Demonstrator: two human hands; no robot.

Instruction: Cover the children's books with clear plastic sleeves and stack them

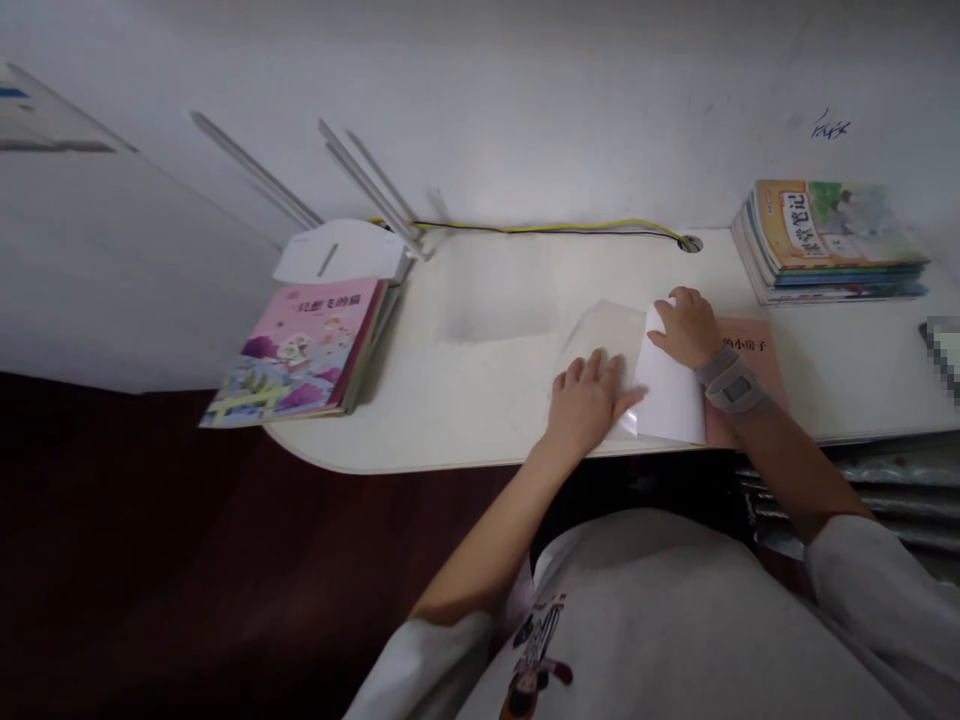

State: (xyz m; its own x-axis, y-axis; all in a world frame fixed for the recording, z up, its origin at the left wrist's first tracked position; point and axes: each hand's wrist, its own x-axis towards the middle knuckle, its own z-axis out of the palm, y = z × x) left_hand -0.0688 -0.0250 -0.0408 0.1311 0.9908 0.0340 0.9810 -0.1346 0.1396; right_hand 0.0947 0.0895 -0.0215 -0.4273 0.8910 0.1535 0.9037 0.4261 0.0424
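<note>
Left hand [589, 395]: palm down, fingers spread and laid flat, pressing on the translucent sheet [600, 330]; nothing is pinched.
Right hand [686, 328]: knuckles up, fingers curled together over the upper edge of the white sheet [671, 400]. Whether they pinch it or only press on it cannot be told.
White sheet: directly below the right fingers, running down to the near edge of the surface [465, 420]. Its left edge touches the thumb side of the left hand.
Translucent sheet: flat under the left fingers, extending beyond their tips and across to the right fingers.
Pink book [754, 362]: just right of the right fingers, partly under the white sheet and the right forearm; red characters show on its cover.
Wrist support [731, 383]: grey band wrapped around the right wrist.
Picture-book stack [300, 350]: well to the left of the left fingers, pink cover on top, overhanging the surface edge.
Router [345, 250]: white, antennas raised, behind that stack.
Cable [540, 228]: yellow and black, beyond both sets of fingers, along the wall.
Schoolbook stack [832, 240]: far right of the right fingers, at the back of the surface.
</note>
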